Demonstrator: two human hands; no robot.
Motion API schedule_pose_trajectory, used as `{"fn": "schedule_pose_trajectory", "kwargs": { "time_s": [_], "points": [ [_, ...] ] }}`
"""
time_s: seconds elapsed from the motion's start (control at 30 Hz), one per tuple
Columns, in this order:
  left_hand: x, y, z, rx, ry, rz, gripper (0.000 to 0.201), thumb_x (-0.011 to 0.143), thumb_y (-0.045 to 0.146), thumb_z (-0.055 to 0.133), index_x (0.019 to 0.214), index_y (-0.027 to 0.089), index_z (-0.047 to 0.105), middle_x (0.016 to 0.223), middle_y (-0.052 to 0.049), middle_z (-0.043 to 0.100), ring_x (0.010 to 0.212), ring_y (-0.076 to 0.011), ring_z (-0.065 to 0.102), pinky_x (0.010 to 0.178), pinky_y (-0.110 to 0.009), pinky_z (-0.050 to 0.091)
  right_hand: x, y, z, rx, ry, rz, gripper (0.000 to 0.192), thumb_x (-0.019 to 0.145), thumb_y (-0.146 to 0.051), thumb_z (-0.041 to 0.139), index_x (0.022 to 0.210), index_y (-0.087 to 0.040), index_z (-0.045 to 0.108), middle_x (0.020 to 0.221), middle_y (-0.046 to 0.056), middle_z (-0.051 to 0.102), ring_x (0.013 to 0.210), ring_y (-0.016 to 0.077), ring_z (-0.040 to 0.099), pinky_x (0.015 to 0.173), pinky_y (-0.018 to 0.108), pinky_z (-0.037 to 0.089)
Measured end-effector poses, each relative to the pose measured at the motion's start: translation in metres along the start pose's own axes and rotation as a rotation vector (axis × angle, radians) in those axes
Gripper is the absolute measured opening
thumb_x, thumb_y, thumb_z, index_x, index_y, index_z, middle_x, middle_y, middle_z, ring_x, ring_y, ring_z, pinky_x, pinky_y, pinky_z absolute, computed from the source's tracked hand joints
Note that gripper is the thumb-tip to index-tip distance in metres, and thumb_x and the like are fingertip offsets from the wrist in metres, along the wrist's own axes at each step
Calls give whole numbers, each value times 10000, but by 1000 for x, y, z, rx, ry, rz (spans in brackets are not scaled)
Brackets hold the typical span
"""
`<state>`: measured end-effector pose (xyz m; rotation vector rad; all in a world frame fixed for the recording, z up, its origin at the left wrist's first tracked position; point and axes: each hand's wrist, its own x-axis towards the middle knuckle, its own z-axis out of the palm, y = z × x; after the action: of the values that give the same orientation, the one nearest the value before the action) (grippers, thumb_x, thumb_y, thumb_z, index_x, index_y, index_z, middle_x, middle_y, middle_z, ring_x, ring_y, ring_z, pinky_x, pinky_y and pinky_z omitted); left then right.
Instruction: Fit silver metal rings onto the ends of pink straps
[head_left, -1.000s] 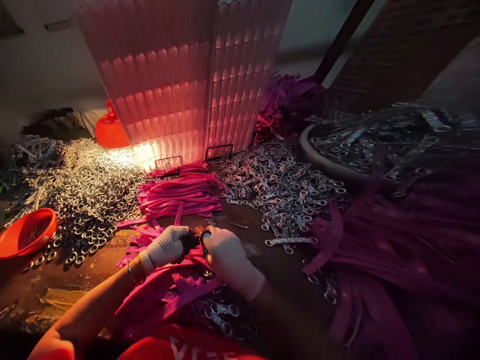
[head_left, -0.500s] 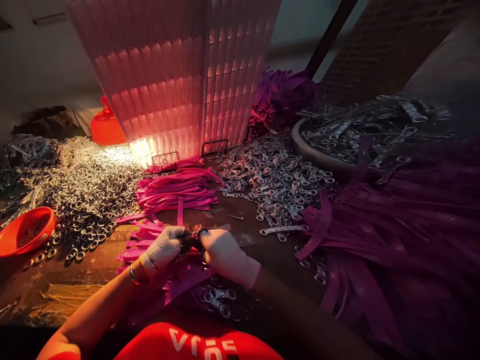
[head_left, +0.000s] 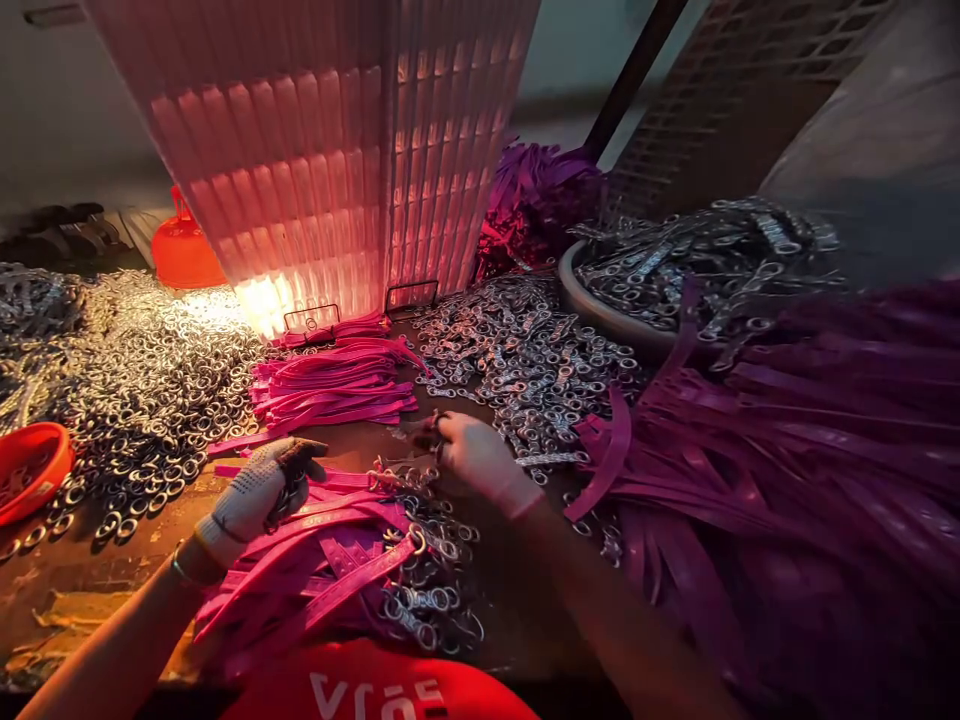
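my hands have come apart. a moment ago they were pressed together over one strap near the middle of the counter, both pinching at the same small piece; now my left hand (head_left: 251, 490) has drawn back toward the left, fingers curled shut on a dark tool, resting on the loose straps (head_left: 322, 560) heaped at the near edge. my right hand (head_left: 476, 455) has gone forward and right, to the near fringe of the clips (head_left: 525, 360) spread across the middle of the counter, fingertips closed down among them; whether it has one pinched i cannot tell, it is too dim and small.

the straps with rings already on lie under and just beside my left wrist. i take it that one strap is finished and dropped there, and the right hand is after the next clip.

the neat stack (head_left: 334, 385) of pink straps sits behind, toward the lit panel (head_left: 322, 160). rings (head_left: 142, 400) cover the left side, with an orange bowl (head_left: 30, 470) at the left edge.
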<state>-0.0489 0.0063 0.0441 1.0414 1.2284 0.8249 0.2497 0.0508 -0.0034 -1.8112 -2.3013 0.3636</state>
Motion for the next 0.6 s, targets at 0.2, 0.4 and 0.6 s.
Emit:
{"fn": "schedule_pose_trajectory", "kwargs": {
  "time_s": [0.2, 0.4, 0.6],
  "points": [
    [20, -19, 35, -509, -142, -391, 354, 856, 228, 522, 1139, 56, 647, 736, -101, 693, 418, -94, 556, 331, -161, 326, 68, 64, 20, -125, 30, 250, 314, 875, -123, 488, 1100, -124, 707, 1136, 177, 694, 1077, 256, 621, 836, 297, 409],
    [31, -26, 58, -450, -218, -372, 201, 810, 219, 621, 994, 140, 631, 665, -13, 651, 406, -83, 543, 327, -144, 291, 105, 65, 48, -128, -13, 305, 303, 880, -171, 511, 1127, -112, 676, 1072, 174, 706, 998, 250, 651, 788, 291, 419],
    [29, -26, 56, -263, -185, -261, 294, 801, 424, 655, 785, 132, 620, 580, 4, 609, 366, -52, 451, 333, -162, 230, 83, 58, 47, -86, 27, 242, 293, 847, -125, 482, 1045, -56, 687, 1135, 251, 653, 1065, 312, 606, 857, 351, 430]
  ]
}}
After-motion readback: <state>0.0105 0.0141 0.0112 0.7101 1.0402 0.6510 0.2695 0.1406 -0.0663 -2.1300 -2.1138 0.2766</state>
